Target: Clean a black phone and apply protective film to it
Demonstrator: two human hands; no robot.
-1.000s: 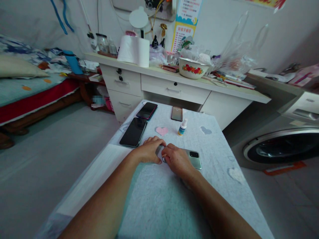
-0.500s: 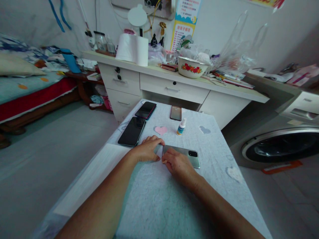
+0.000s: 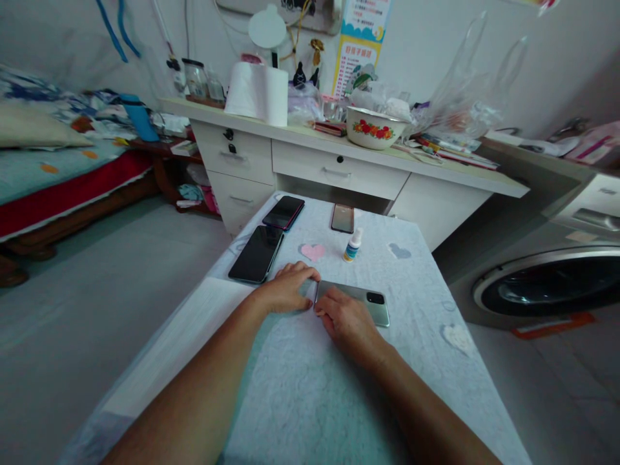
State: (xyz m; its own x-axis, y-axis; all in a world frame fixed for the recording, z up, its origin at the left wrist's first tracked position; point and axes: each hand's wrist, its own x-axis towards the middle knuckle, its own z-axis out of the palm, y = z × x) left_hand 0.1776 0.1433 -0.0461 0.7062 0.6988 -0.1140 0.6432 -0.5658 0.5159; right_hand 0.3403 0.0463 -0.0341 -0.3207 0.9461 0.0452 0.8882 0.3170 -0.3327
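Note:
A pale green phone [image 3: 365, 301] lies face down on the light cloth of the low table [image 3: 339, 387], camera end to the right. My right hand [image 3: 343, 316] rests over its near left end, fingers curled on its edge. My left hand [image 3: 288, 290] sits just left of it, fingers bent and touching the phone's left end. Beyond my left hand lie a large black phone [image 3: 256, 254] and a dark phone with a red edge [image 3: 284, 212]. A third small phone [image 3: 343, 218] and a little dropper bottle [image 3: 353, 246] stand farther back.
A white desk [image 3: 339, 165] with drawers stands behind the table, loaded with a paper roll [image 3: 256, 95], a flowered bowl [image 3: 374, 128] and plastic bags. A bed [image 3: 53, 174] is at the left, a washing machine [image 3: 547, 284] at the right. Heart-shaped patches dot the cloth.
My right hand has slid back toward me off the green phone, so more of the phone's back shows. My left hand has barely moved.

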